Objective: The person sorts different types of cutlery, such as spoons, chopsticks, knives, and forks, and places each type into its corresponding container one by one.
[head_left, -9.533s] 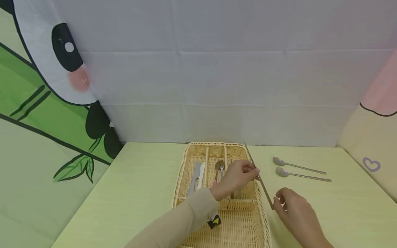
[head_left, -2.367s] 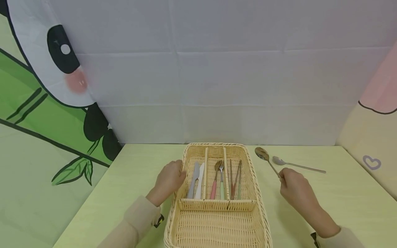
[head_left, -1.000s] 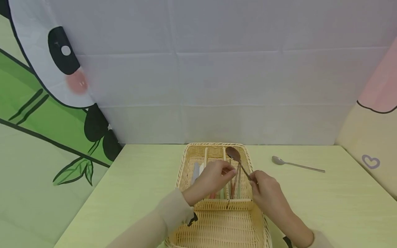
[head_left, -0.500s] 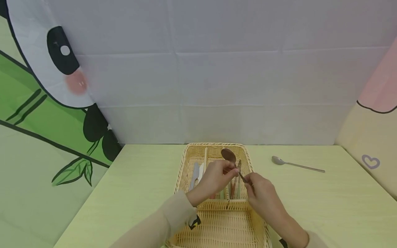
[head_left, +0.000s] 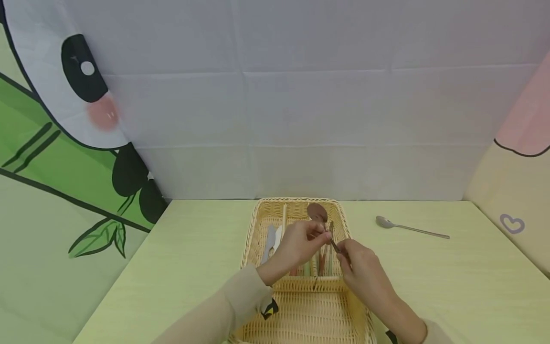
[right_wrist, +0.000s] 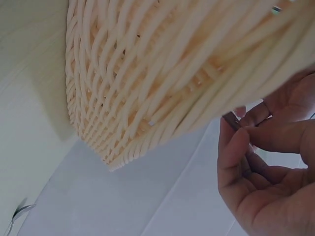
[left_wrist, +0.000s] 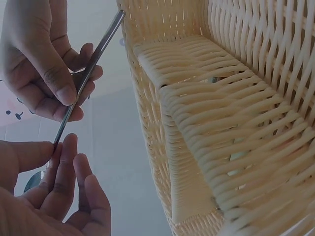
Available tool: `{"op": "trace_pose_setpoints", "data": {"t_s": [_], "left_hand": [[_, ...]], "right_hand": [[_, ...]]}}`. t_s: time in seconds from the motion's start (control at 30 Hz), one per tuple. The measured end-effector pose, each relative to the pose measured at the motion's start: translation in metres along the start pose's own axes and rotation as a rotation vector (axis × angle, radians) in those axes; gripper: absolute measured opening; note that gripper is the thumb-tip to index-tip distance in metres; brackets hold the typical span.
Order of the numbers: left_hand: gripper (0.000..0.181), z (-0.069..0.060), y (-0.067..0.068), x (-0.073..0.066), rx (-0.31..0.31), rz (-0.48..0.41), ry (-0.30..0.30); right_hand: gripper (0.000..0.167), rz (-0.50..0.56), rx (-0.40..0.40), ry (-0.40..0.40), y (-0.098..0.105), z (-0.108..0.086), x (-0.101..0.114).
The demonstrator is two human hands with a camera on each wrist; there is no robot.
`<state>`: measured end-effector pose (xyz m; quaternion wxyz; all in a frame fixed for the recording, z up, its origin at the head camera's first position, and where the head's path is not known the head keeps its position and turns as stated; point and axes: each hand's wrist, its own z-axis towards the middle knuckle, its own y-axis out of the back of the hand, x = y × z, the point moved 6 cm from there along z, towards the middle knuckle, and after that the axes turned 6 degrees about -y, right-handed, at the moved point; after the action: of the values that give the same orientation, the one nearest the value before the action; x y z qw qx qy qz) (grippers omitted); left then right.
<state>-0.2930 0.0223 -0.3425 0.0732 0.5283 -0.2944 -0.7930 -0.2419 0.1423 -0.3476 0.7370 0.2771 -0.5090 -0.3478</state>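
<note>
In the head view, a spoon (head_left: 317, 212) with a dark brown bowl is held over the far right part of a wicker cutlery basket (head_left: 309, 315). My left hand (head_left: 301, 244) pinches it near the neck, between thumb and fingers. Lower on the handle, my right hand (head_left: 364, 268) pinches it near the end. The left wrist view shows the metal handle (left_wrist: 101, 49) running between both hands, apart from the basket. Inside the basket lie a grey knife (head_left: 269, 241), a white knife (head_left: 278, 234), forks partly hidden by the left hand, and thin sticks (head_left: 322, 264) like chopsticks.
Another silver spoon (head_left: 417, 230) lies on the pale green table (head_left: 447, 277) to the right of the basket. Behind the table hangs a plain grey cloth (head_left: 318, 110). Dividers split the basket's far half into three compartments, with one wide compartment in front.
The brown spoon has come from the table's right side to above the basket. My left hand left the basket's rim and took hold of it too. Over the last half second, little moved.
</note>
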Motion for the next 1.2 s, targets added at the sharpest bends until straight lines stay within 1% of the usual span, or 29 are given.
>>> {"op": "trace_pose_setpoints", "data": {"t_s": [0.1,0.23,0.33,0.5,0.57,0.7,0.8,0.9,1.03,1.2], "left_hand": [[0.016,0.001,0.003,-0.001,-0.011,0.007,0.000],[0.016,-0.001,0.009,-0.001,-0.028,0.009,0.018],[0.015,-0.003,0.013,-0.002,-0.032,0.011,0.011],[0.012,-0.009,0.020,-0.007,-0.026,0.012,-0.049],[0.011,-0.012,0.024,-0.009,-0.026,0.021,-0.076],[0.009,-0.018,0.029,-0.015,-0.019,0.061,-0.149],[0.010,-0.023,0.031,-0.017,0.015,0.111,-0.194],[0.011,-0.028,0.028,-0.018,0.071,0.166,-0.214],[0.010,-0.035,0.022,-0.018,0.150,0.248,-0.228],[0.008,-0.043,0.012,-0.018,0.248,0.322,-0.235]], "right_hand": [[0.007,-0.007,-0.006,-0.001,0.001,0.000,0.001],[0.008,-0.015,-0.019,0.015,0.003,0.000,0.000],[0.008,-0.030,-0.040,0.035,0.006,-0.001,-0.003],[0.008,-0.062,-0.076,0.057,0.012,0.000,-0.012],[0.007,-0.074,-0.086,0.063,0.015,0.001,-0.015],[0.007,-0.092,-0.092,0.065,0.020,0.004,-0.024],[0.007,-0.103,-0.091,0.062,0.022,0.006,-0.034],[0.006,-0.110,-0.095,0.059,0.023,0.009,-0.044],[0.007,-0.121,-0.077,0.032,0.025,0.013,-0.057],[0.010,-0.142,-0.054,-0.015,0.028,0.019,-0.074]]}}
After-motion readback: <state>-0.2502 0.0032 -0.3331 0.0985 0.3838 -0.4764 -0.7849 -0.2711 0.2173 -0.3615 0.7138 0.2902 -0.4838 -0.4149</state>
